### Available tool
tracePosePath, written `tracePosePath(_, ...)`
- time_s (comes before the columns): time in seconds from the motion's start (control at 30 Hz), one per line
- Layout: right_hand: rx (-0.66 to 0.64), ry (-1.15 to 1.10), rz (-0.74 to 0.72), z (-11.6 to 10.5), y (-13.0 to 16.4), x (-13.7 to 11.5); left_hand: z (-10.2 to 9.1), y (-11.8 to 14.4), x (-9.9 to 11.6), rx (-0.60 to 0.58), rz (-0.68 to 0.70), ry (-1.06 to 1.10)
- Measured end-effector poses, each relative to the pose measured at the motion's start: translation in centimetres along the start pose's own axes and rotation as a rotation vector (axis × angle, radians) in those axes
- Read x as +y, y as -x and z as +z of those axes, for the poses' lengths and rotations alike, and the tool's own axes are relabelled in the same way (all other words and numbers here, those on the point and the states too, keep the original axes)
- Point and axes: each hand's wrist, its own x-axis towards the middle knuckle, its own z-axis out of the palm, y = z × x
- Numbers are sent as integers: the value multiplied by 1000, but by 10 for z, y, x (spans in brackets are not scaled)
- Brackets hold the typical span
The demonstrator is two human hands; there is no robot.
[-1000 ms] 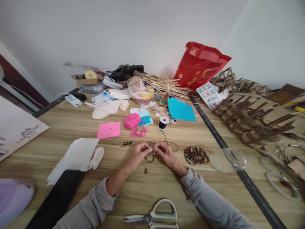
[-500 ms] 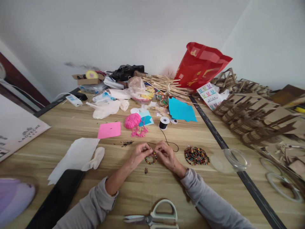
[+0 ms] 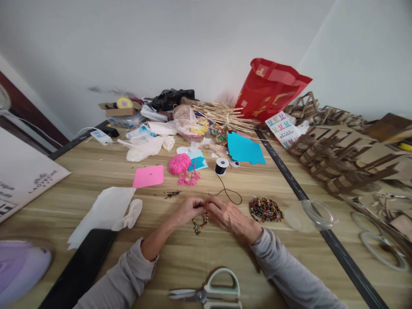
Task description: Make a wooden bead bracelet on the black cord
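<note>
My left hand (image 3: 189,210) and my right hand (image 3: 227,214) meet at the middle of the table, their fingertips pinched close together. Below the fingers hangs a bracelet of multicoloured beads (image 3: 200,225), its top hidden by the hands. Its lower left side overlaps a few small beads (image 3: 197,231) on the wood. Black cord (image 3: 229,198) runs in a loop from near my right fingers to a white-rimmed spool (image 3: 222,166). My left fingers close on the top of the bracelet, while the right ones grip the cord there; the exact hold is partly covered.
To the right lies a heap of strung beads (image 3: 265,209). Scissors (image 3: 206,294) rest at the near edge. Short black pieces (image 3: 173,194), pink yarn (image 3: 180,164) and a pink card (image 3: 148,176) lie beyond my left hand. Woven baskets (image 3: 331,165) crowd the right side.
Both hands have drawn together, the right fingers turning over toward the left. The bracelet has shifted slightly left and down, up to the small beads.
</note>
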Motion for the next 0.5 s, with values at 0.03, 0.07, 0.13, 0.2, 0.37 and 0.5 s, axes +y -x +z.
tracePosePath(0.03, -10, 13, 5, 1, 0, 1, 1, 0, 1, 12, 7, -23)
tracePosePath(0.07, -22, 28, 7, 2, 0, 1, 2, 1, 1, 28, 16, -46)
tracePosePath(0.13, -26, 33, 36, 5, 1, 4, 4, 1, 3, 71, 42, -100)
tracePosePath(0.2, -7, -12, 93, 8, 1, 7, 7, 2, 5, 109, 63, -159)
tracePosePath(0.37, 63, -219, 193, 15, 0, 11, 10, 5, 9, 177, 141, -326)
tracePosePath(0.5, 132, -370, 257, 19, -1, 14, 13, 7, 9, 244, 288, -519)
